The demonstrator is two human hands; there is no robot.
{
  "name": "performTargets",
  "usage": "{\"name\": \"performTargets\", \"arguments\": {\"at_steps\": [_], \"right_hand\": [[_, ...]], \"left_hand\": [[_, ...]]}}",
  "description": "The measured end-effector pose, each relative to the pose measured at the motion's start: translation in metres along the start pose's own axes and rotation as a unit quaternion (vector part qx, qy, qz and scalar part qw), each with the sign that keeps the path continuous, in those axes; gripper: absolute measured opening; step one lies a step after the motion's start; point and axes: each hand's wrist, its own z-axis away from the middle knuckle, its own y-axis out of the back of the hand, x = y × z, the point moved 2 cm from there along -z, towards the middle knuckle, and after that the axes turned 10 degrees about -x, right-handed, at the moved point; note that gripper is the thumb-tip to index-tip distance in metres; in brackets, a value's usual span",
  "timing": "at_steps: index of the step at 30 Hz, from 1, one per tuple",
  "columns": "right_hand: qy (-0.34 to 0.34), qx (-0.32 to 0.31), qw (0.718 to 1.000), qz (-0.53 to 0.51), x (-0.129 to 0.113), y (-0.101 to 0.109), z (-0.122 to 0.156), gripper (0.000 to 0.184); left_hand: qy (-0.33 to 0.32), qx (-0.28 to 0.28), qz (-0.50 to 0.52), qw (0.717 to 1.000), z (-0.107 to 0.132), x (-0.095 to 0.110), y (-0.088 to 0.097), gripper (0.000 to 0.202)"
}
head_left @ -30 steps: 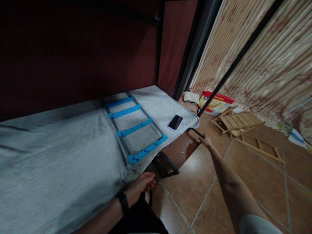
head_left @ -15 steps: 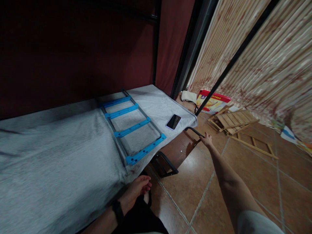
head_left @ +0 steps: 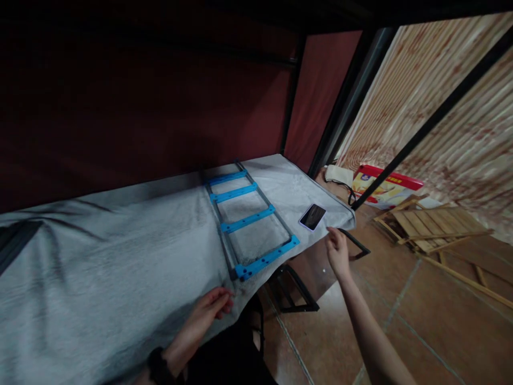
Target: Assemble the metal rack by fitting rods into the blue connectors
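Note:
My left hand (head_left: 210, 309) rests with curled fingers on the front edge of a grey cloth (head_left: 112, 256) spread over a low platform. My right hand (head_left: 336, 249) reaches out to the cloth's right front edge, fingers closed at the hem, close to a dark phone (head_left: 312, 216) lying on the cloth. A dark frame with blue crossbars (head_left: 248, 222) lies on the cloth between my hands. A black wristband shows on my left wrist.
A black metal bracket (head_left: 294, 291) sticks out below the platform. Black poles (head_left: 433, 117) rise on the right. On the tiled floor (head_left: 401, 321) lie wooden slat frames (head_left: 433, 224) and a red and yellow box (head_left: 385, 187). A striped curtain hangs behind.
My right hand left the black bar by the floor and moved up to the cloth's edge near the phone. My left hand shifted up onto the cloth. The view swung left.

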Motion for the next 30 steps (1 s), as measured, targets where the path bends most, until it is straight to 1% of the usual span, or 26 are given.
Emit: {"name": "performTargets", "arguments": {"at_steps": [3, 5, 7, 9, 11, 13, 15, 16, 18, 21, 24, 26, 30], "right_hand": [[0.054, -0.073, 0.996, 0.002, -0.044, -0.050, -0.010, 0.047], [0.060, -0.107, 0.992, 0.034, -0.062, -0.077, -0.022, 0.047], [0.035, -0.139, 0.986, 0.086, -0.072, -0.096, -0.033, 0.044], [0.000, -0.173, 0.974, 0.149, -0.074, -0.108, -0.041, 0.042], [-0.019, -0.195, 0.959, 0.205, -0.073, -0.115, -0.047, 0.040], [-0.018, -0.201, 0.947, 0.249, -0.069, -0.119, -0.050, 0.038], [-0.012, -0.205, 0.938, 0.280, -0.065, -0.123, -0.053, 0.034], [-0.007, -0.210, 0.934, 0.290, -0.063, -0.125, -0.055, 0.032], [0.003, -0.215, 0.930, 0.298, -0.060, -0.127, -0.058, 0.028], [0.002, -0.219, 0.935, 0.280, -0.060, -0.125, -0.061, 0.028], [-0.008, -0.229, 0.946, 0.230, -0.064, -0.115, -0.062, 0.029], [-0.011, -0.235, 0.952, 0.195, -0.069, -0.104, -0.062, 0.031], [-0.032, -0.230, 0.963, 0.134, -0.083, -0.080, -0.056, 0.037]], "left_hand": [[-0.002, 0.032, -0.006, 0.999, 0.008, -0.008, 0.025, 0.045], [0.000, 0.049, -0.014, 0.999, 0.014, -0.019, 0.044, 0.050], [0.003, 0.064, -0.024, 0.998, 0.021, -0.033, 0.065, 0.054], [0.006, 0.088, -0.038, 0.995, 0.031, -0.050, 0.089, 0.056], [-0.015, 0.144, -0.064, 0.987, 0.042, -0.068, 0.116, 0.054], [-0.066, 0.220, -0.116, 0.966, 0.054, -0.085, 0.141, 0.048], [-0.123, 0.284, -0.202, 0.929, 0.064, -0.099, 0.161, 0.041], [-0.141, 0.304, -0.251, 0.908, 0.068, -0.105, 0.168, 0.040], [-0.149, 0.325, -0.348, 0.867, 0.070, -0.114, 0.178, 0.044], [-0.131, 0.348, -0.459, 0.807, 0.068, -0.123, 0.189, 0.051], [-0.109, 0.383, -0.518, 0.757, 0.067, -0.129, 0.203, 0.053], [-0.085, 0.407, -0.529, 0.740, 0.069, -0.133, 0.218, 0.054], [-0.017, 0.446, -0.522, 0.727, 0.082, -0.142, 0.259, 0.058]]}}
